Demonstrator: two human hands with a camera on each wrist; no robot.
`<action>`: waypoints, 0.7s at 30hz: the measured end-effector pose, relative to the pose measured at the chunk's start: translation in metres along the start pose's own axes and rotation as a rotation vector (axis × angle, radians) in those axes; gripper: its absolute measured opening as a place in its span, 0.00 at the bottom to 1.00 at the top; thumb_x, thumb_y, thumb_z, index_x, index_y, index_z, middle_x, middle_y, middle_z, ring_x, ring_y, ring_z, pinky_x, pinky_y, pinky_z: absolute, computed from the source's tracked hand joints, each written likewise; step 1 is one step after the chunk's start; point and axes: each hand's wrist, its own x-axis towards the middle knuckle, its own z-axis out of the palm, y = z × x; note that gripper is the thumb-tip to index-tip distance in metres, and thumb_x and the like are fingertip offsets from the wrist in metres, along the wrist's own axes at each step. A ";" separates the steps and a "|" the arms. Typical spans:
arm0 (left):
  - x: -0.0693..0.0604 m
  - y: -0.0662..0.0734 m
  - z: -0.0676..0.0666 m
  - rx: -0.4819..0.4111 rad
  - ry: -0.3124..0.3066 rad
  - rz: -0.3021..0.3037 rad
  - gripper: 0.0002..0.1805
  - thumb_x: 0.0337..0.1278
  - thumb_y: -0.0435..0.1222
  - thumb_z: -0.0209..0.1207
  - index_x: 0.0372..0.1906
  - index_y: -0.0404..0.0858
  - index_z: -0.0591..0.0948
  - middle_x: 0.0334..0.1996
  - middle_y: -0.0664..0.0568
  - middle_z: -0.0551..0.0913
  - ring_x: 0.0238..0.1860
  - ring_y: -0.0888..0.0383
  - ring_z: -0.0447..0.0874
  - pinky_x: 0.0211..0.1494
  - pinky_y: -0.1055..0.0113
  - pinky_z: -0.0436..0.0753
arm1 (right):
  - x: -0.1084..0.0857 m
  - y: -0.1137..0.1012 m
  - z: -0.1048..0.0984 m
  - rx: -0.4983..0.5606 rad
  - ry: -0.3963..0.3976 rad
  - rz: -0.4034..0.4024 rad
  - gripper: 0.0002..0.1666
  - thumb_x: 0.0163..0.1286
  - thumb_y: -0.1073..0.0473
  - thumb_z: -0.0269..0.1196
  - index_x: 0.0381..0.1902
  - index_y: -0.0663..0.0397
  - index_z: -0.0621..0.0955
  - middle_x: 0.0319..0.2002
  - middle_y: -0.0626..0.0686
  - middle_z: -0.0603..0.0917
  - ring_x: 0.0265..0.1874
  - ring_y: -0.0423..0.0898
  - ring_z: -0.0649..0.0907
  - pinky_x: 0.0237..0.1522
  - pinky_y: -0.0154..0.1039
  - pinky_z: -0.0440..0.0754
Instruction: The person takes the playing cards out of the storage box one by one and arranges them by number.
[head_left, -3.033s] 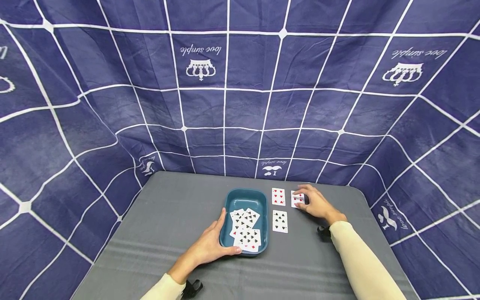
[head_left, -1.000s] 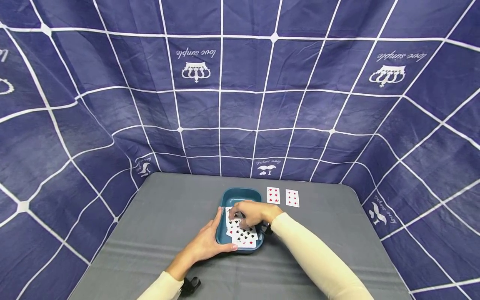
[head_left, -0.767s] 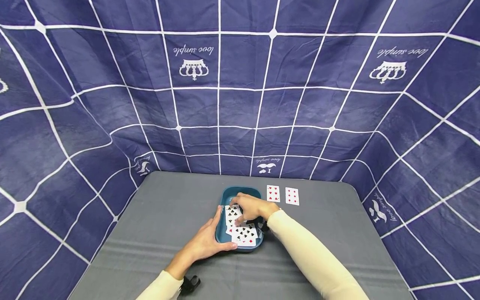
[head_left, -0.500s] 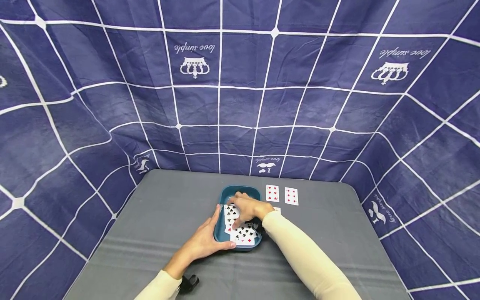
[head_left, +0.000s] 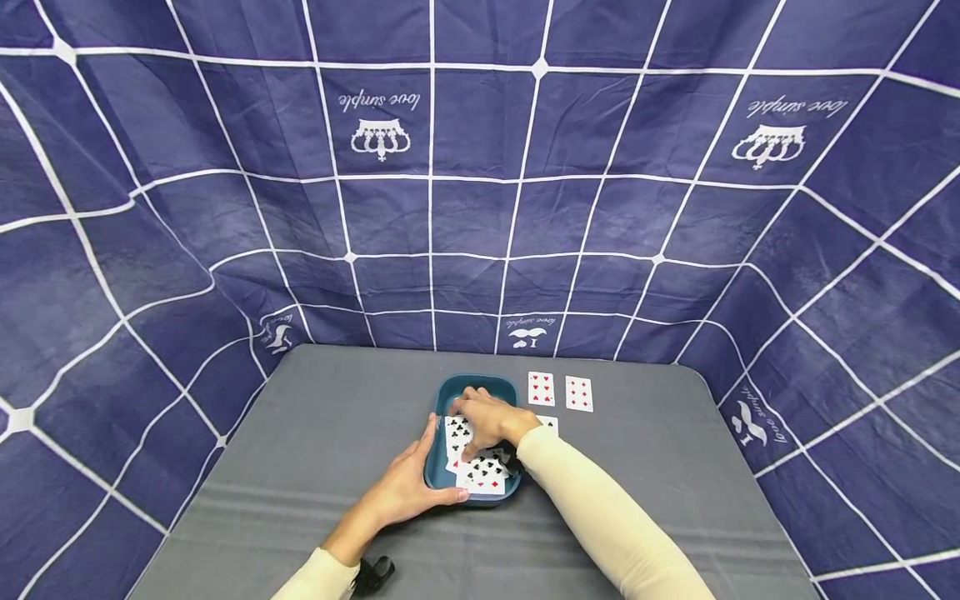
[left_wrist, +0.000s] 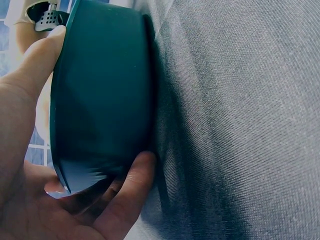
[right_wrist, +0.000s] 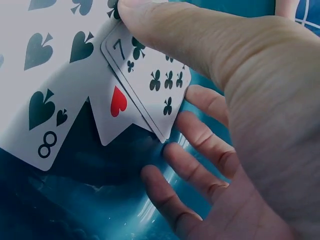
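Note:
A teal tray (head_left: 480, 386) stands on the table with several playing cards overlapping in it. My left hand (head_left: 405, 492) grips its near-left corner, the thumb on the rim and fingers along the outer wall (left_wrist: 105, 85). My right hand (head_left: 487, 421) reaches inside. In the right wrist view its thumb is on a seven of clubs (right_wrist: 159, 82) and its fingers curl at that card's edge, pinching it. Beside this card lie an eight of spades (right_wrist: 50, 70) and a mostly covered heart card (right_wrist: 118, 114). The thumb's tip is cut off at the frame's top.
Right of the tray, a six of hearts (head_left: 541, 388) and a six of diamonds (head_left: 579, 394) lie face up side by side. Nearer, a black-suited card (head_left: 551, 422) is mostly covered by my right sleeve (head_left: 600, 508). A blue checked cloth (head_left: 480, 217) hangs behind the grey table (head_left: 360, 400).
My right hand has let go of the six of diamonds on the table and moved left into the tray, onto the clubs card. The left hand still holds the tray's corner.

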 end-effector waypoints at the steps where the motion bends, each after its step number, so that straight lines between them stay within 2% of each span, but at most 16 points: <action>1: 0.000 0.000 -0.001 0.003 0.002 0.000 0.82 0.54 0.62 0.88 0.99 0.45 0.44 0.90 0.24 0.64 0.89 0.21 0.66 0.84 0.22 0.72 | 0.001 0.000 -0.001 -0.005 0.003 -0.003 0.51 0.58 0.41 0.93 0.76 0.42 0.84 0.64 0.48 0.82 0.63 0.47 0.79 0.74 0.47 0.84; 8: 0.000 0.000 -0.001 0.001 0.003 0.015 0.82 0.54 0.62 0.88 0.99 0.42 0.44 0.90 0.25 0.66 0.87 0.25 0.70 0.84 0.26 0.75 | 0.002 -0.001 0.000 -0.015 -0.004 -0.016 0.49 0.59 0.41 0.93 0.75 0.43 0.85 0.61 0.49 0.83 0.61 0.46 0.80 0.69 0.45 0.86; 21: -0.001 0.001 -0.001 0.017 0.015 0.004 0.82 0.54 0.62 0.88 0.99 0.44 0.44 0.87 0.23 0.68 0.85 0.22 0.72 0.81 0.24 0.76 | -0.005 -0.004 -0.002 0.004 -0.003 -0.026 0.48 0.62 0.42 0.91 0.76 0.41 0.84 0.62 0.48 0.82 0.62 0.45 0.82 0.69 0.45 0.86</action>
